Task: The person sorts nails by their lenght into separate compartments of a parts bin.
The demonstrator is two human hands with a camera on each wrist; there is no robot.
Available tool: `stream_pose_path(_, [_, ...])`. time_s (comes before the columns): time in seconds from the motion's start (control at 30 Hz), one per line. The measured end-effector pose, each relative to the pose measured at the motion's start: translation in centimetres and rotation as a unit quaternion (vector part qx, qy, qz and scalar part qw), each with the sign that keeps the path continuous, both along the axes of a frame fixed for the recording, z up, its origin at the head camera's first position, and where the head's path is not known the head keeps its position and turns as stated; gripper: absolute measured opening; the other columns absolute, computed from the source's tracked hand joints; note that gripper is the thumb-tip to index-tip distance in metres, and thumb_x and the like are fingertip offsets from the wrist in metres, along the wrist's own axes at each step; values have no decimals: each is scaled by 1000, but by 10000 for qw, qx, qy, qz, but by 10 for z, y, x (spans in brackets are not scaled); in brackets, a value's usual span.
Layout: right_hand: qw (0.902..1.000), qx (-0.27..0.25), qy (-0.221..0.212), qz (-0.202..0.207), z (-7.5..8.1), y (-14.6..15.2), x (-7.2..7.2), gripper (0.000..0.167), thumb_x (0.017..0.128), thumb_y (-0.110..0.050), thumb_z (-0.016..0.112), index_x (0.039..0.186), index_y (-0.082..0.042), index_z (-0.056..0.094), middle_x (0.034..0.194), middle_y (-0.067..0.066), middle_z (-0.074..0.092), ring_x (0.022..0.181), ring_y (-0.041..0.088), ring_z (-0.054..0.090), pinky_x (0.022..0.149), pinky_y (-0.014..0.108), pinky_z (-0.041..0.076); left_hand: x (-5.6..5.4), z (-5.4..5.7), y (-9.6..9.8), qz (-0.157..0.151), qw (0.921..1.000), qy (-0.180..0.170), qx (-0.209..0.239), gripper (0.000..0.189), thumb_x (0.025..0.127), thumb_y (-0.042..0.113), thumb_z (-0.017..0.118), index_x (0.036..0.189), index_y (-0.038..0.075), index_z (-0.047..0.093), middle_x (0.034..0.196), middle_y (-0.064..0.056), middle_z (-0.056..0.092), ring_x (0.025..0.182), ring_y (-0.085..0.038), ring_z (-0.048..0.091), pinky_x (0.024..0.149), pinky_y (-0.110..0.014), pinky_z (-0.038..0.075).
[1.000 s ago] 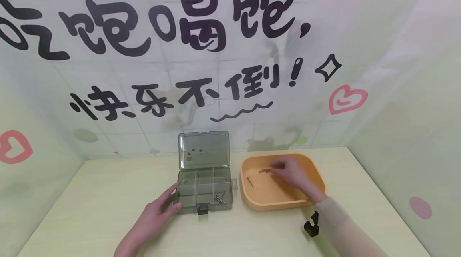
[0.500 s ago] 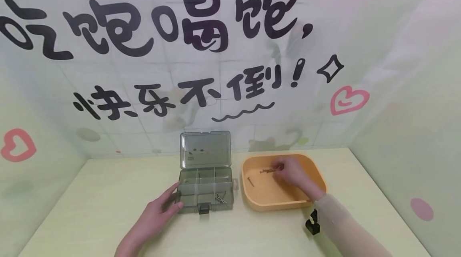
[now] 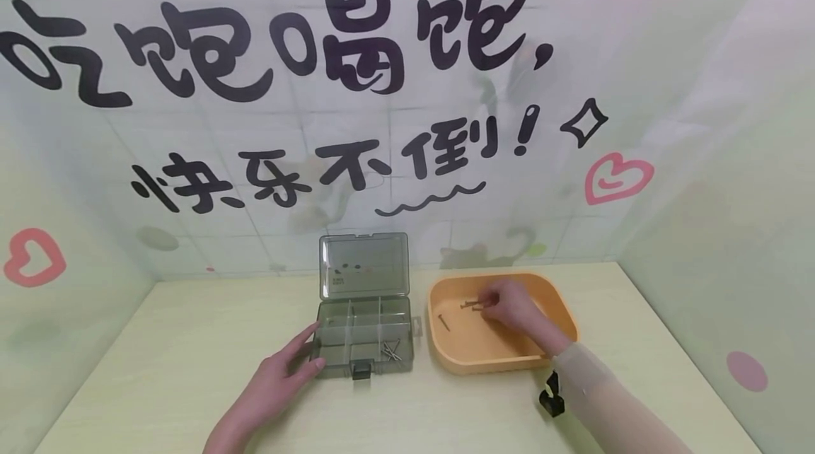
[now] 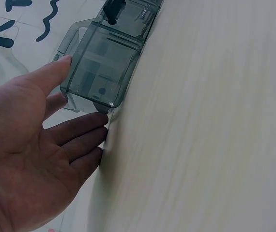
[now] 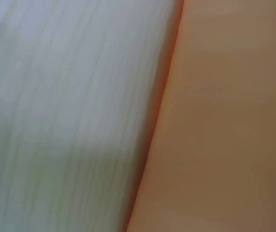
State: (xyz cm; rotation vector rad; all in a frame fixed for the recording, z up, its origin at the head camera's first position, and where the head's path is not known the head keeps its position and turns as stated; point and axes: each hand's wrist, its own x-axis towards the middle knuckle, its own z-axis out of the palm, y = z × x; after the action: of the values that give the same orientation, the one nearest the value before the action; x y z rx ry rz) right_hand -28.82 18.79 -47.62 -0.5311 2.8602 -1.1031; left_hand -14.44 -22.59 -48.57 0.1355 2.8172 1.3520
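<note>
In the head view, my left hand touches the left side of a translucent grey compartment box with its lid raised. The left wrist view shows that hand with extended fingers at the box's end. Several screws lie in the box's front right compartment. My right hand reaches into an orange tray, fingertips down at a small group of screws. Whether it pinches one is hidden. Another screw lies apart at the tray's left. The right wrist view shows only the tray and tabletop.
The box and tray stand side by side on a pale wood-grain table. Behind them rises a printed wall sheet, with side panels at left and right. A black device is at the right sleeve, near the tray's front edge.
The screws under my right fingertips have shifted slightly and spread apart. That hand has stayed over the same spot in the tray, and my left hand remains at the box.
</note>
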Motion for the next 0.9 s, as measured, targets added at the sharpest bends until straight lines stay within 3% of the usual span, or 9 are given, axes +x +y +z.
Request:
stream_pose_path(0.53, [9994, 258, 44, 220, 0, -2, 0, 10, 78, 5, 76, 85, -2, 79, 81, 2, 73, 71, 11, 57, 62, 26, 51, 0, 1, 0, 3, 10000, 18, -15, 66, 101, 33, 67, 158, 12, 40, 139, -28, 59, 135, -48, 48, 111, -64, 36])
stream_pose_path(0.9, [9992, 231, -262, 194, 2, -6, 1, 16, 76, 8, 71, 86, -1, 80, 84, 4, 74, 67, 13, 56, 57, 25, 47, 0, -1, 0, 36, 10000, 38, -50, 66, 101, 33, 67, 158, 13, 40, 139, -28, 59, 134, -48, 49, 111, -64, 37])
